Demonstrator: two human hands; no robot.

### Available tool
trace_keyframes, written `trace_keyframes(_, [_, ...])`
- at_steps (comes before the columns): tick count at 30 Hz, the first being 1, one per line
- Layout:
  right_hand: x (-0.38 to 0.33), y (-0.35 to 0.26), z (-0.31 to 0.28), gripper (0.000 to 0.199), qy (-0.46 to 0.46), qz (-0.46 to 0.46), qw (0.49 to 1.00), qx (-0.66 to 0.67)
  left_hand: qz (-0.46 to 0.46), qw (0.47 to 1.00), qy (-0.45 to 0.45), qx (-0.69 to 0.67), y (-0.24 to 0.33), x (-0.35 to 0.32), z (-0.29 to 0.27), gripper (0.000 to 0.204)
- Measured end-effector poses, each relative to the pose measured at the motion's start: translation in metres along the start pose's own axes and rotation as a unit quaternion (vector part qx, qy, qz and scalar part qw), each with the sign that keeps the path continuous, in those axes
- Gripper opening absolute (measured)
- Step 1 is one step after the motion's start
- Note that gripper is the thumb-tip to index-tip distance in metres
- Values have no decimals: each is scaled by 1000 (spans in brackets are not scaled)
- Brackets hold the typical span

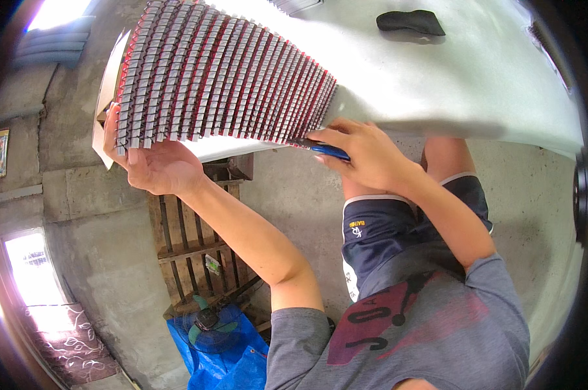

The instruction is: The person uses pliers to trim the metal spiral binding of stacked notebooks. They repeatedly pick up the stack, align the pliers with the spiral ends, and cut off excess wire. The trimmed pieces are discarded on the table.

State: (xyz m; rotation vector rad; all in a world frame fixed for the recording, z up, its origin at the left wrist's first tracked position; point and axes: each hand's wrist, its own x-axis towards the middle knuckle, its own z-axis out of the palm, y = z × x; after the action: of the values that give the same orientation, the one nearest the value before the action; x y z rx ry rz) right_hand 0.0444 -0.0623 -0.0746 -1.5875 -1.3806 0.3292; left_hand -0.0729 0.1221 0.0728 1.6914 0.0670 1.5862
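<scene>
A large panel [219, 78] of many close rows of small silvery pieces, with red and dark lines between them, is tilted up at the upper left. Its near left corner is held by my left hand [160, 166], the thumb at the lower edge and the fingers partly hidden behind. My right hand [365, 149] is closed around a blue-handled hand tool [331, 151]. The tool's dark tip meets the panel's near right corner. Its exact kind is hard to make out, since my fingers cover part of it.
Under the panel's right side lies a white-covered table [502, 91], with a dark, flat, elongated object [411, 23] on it. A pale cardboard-like piece [105, 123] stands behind the panel's left edge. Below left are a wooden slatted rack [193, 244], a fan [207, 320] and a blue tarp [232, 367].
</scene>
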Motion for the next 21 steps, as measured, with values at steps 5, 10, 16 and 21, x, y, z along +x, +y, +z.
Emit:
trace_keyframes(5, [-9,4,7,40,91,-83,978,-167,7,1000,-11,-5,-1,1,-1,49])
trace_keyframes(10, [-9,8,15,39,86,-80,977,-177,17,1000,-16,6,-2,2,-4,50])
trace_keyframes(16, [-9,2,13,35,32,-35,992,-117,24,999,-15,17,0,1,-2,49])
trace_keyframes(21, [-6,2,14,30,-1,21,998,54,14,1000,-11,7,-2,0,-1,48])
